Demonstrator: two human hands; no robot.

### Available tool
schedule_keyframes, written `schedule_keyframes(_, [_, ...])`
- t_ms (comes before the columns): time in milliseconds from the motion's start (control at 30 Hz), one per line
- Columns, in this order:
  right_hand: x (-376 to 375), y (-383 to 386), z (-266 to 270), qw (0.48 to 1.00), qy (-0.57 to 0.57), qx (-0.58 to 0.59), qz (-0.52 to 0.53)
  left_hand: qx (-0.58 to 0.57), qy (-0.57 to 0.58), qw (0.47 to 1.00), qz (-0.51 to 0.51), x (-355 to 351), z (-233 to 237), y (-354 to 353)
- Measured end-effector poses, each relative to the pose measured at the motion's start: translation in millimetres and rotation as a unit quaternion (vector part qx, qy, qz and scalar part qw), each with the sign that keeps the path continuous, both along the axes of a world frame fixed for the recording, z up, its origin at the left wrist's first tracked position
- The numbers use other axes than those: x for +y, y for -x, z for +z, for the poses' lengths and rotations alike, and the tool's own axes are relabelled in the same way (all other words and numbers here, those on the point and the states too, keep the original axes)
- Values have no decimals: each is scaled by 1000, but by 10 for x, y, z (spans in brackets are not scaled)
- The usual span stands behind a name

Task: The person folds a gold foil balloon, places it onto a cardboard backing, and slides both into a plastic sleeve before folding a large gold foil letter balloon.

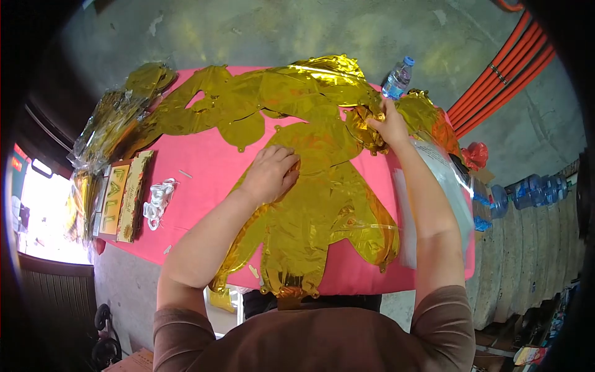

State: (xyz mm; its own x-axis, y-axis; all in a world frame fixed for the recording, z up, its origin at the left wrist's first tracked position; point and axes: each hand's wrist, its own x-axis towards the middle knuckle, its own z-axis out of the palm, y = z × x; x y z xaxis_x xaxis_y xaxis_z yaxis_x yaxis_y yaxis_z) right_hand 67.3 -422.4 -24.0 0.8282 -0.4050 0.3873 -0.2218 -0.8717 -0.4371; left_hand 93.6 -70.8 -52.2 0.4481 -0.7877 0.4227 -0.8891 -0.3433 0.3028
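A large flat gold foil balloon (297,214) lies over the near half of the pink-covered table (186,214), its lower lobes reaching the front edge. My left hand (271,175) is on its middle, with fingers curled and pressed together on the foil. Farther right, my right hand (390,127) is closed on a crumpled gold part (365,129) at the balloon's upper right. More gold foil balloons (248,93) spread across the far side of the table. Just beyond my right hand stands a water bottle (398,78) with a blue cap.
Clear-wrapped foil packs (111,127) pile up at the left edge, beside printed boxes (121,201) and a bundle of white ribbon (160,201). Clear plastic bags (434,180) lie under my right arm. Orange pipes (502,74) and large water jugs (530,191) are off to the right.
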Motion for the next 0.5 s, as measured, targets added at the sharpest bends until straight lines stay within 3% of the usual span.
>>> schedule_keyframes(167, [179, 95, 167, 993, 68, 38, 88, 10, 1, 1000, -2, -3, -2, -12])
schedule_keyframes(267, [196, 94, 141, 988, 114, 61, 83, 9, -1, 1000, -2, -3, -7, -11])
schedule_keyframes(500, [-15, -106, -113, 993, 98, 38, 58, 6, 2, 1000, 0, -1, -7, -7])
